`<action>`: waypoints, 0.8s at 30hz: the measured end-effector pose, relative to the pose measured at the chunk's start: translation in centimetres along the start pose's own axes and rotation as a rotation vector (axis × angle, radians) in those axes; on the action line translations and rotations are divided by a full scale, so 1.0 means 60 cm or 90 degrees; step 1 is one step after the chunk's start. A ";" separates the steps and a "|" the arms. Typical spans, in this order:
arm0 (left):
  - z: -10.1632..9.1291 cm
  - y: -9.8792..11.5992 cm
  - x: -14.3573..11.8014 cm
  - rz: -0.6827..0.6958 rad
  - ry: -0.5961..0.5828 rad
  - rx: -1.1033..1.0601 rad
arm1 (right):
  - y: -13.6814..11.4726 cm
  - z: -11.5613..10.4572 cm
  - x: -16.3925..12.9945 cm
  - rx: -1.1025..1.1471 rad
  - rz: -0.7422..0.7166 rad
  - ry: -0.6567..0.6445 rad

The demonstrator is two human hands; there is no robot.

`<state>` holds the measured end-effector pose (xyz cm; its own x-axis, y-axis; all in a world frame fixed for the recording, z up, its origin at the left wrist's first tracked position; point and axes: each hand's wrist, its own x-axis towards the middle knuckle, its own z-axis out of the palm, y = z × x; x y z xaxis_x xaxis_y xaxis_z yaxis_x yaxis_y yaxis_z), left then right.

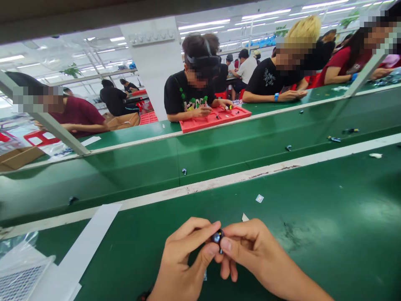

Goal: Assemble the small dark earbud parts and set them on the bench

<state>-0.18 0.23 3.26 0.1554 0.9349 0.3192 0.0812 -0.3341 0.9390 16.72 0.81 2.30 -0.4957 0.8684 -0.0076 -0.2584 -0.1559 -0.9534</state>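
Both my hands meet above the green worktop, holding one small dark earbud-like part (216,237) with a shiny bluish round face and a short stem below. My left hand (188,251) pinches it from the left between thumb and forefinger. From the right, my right hand (250,251) grips the same part with thumb and fingers, its lower fingers curled beneath. My fingers cover much of the part. Just beyond my hands lie a small white square sticker (259,198) and a pale scrap (244,217).
White paper strips (90,246) and a white mesh tray (25,280) in clear plastic lie at left. Past a white rail (194,186), a green conveyor (150,167) carries several small dark pieces. Opposite sits a person (194,83) at a red tray (216,119), with others alongside.
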 end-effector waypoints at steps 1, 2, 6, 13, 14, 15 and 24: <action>-0.001 -0.001 0.001 0.007 -0.002 0.011 | -0.002 -0.001 -0.002 -0.018 0.000 0.002; -0.003 -0.002 0.002 0.010 -0.003 0.017 | -0.003 -0.002 -0.004 -0.031 0.003 0.001; -0.007 -0.010 0.005 0.023 -0.024 0.019 | -0.003 -0.006 -0.008 -0.059 0.018 -0.015; -0.011 -0.016 0.013 0.073 -0.047 0.057 | 0.011 -0.003 -0.008 -0.108 0.004 0.053; -0.010 -0.017 0.013 0.071 -0.044 0.055 | 0.012 -0.003 -0.008 -0.110 -0.003 0.059; -0.010 -0.018 0.013 0.066 -0.042 0.051 | 0.014 -0.002 -0.008 -0.111 -0.008 0.061; -0.013 -0.018 0.012 0.033 -0.068 -0.018 | 0.014 -0.006 -0.005 -0.085 -0.009 0.033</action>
<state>-0.91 1.34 2.55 0.2629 0.8975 0.3541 0.0423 -0.3773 0.9251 16.96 0.60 1.40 -0.4483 0.8939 -0.0067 -0.1499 -0.0826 -0.9852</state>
